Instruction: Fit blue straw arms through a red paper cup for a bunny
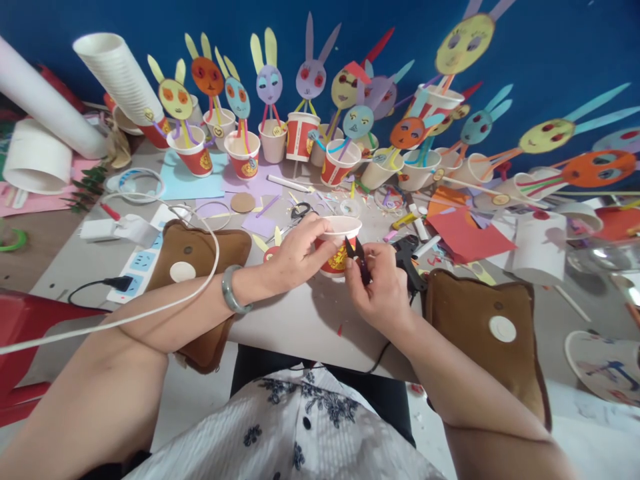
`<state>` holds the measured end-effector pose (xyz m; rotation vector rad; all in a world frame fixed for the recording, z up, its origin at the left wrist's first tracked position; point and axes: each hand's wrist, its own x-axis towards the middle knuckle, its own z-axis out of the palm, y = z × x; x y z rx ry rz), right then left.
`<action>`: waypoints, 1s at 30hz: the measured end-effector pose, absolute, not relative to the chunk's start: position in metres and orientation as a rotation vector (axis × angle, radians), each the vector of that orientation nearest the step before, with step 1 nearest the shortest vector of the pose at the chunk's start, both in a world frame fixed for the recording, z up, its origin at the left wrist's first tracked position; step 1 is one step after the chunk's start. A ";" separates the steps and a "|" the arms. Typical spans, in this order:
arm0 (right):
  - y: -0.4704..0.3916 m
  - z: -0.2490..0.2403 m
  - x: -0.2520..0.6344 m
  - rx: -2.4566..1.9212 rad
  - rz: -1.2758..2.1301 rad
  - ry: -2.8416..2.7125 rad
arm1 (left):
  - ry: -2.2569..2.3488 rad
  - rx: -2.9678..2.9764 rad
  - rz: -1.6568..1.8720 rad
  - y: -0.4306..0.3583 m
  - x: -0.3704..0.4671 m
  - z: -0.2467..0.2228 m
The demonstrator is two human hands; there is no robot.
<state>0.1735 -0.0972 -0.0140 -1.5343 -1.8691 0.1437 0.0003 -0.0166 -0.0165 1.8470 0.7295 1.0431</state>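
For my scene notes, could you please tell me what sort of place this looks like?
Probably a craft workspace: rabbit-eared figures in paper cups, coloured paper sheets and a leaning cup stack crowd the table.

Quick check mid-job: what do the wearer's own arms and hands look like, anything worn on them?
The left hand and right hand are ungloved, and no sleeves show on the forearms. A smooth, rounded grey-green bangle circles the left wrist; the right wrist has nothing on it. A thin white cable crosses the left forearm in the view.
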 end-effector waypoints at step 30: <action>-0.104 -0.014 0.168 -1.485 -0.018 -1.936 | 0.793 1.758 1.034 -0.010 -0.002 -0.013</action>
